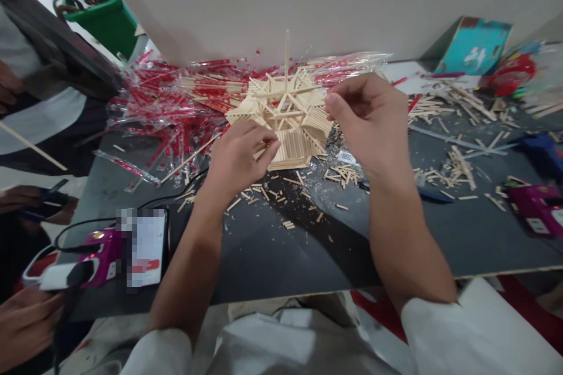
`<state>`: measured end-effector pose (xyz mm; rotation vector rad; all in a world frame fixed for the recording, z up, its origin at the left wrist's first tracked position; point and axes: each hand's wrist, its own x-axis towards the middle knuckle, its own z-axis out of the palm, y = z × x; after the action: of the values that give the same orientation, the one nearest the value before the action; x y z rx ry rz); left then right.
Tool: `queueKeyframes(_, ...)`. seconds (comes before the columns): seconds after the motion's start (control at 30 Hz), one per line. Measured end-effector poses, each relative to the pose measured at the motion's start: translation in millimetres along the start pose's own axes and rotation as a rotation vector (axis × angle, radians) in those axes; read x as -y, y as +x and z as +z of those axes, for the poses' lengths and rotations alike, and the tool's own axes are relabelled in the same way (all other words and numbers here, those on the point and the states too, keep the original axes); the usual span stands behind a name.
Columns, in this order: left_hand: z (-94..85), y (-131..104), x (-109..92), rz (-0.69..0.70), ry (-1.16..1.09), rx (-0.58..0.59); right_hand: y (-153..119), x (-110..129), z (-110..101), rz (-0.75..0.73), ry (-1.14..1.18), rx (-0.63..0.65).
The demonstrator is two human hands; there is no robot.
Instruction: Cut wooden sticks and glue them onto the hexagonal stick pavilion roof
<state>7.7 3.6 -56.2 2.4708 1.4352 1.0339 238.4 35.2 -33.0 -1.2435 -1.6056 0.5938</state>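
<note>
A pale wooden model (290, 146) built of thin sticks stands on the dark table, with an upright stick (287, 58) rising from its middle. My left hand (241, 155) is at the model's front left, its thumb and fingers curled towards each other; what lies between them, if anything, is hidden. To the right of the model, my right hand (372, 120) is raised with thumb and forefinger pinched close to the end of a thin stick (308, 89) that crosses the model's top. Whether the fingertips grip that stick is too small to tell.
Plastic-wrapped red and wooden sticks (176, 111) heap at the left and behind the model. Cut stick pieces (343, 176) litter the dark table (272, 269). A phone (149, 246) and purple power strip (103, 255) lie left; another purple strip (534, 208) is right. Other people's hands (29, 325) show at far left.
</note>
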Motion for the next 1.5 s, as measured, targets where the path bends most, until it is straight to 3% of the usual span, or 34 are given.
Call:
queueKeyframes(0.23, 3.6, -1.2, -1.0, 0.031, 0.035, 0.061, 0.0, -4.9, 16.2, -0.021, 0.020, -0.038)
queueKeyframes(0.77, 9.4, -2.6, 0.9, 0.004, 0.080, 0.128, -14.0, 3.5, 28.3, -0.013, -0.054, -0.089)
queueKeyframes(1.0, 7.3, -4.6, 4.5, 0.105, 0.105, 0.230, -11.3, 2.5, 28.4, -0.051, -0.072, -0.137)
queueKeyframes(1.3, 26.1, -4.6, -22.6, 0.004, 0.141, 0.154, -6.9, 1.5, 17.0, 0.005, -0.038, -0.139)
queueKeyframes(1.5, 32.3, -6.0, -25.6, 0.006, 0.157, 0.115, -2.3, -3.9, 5.6, 0.043, -0.032, -0.095)
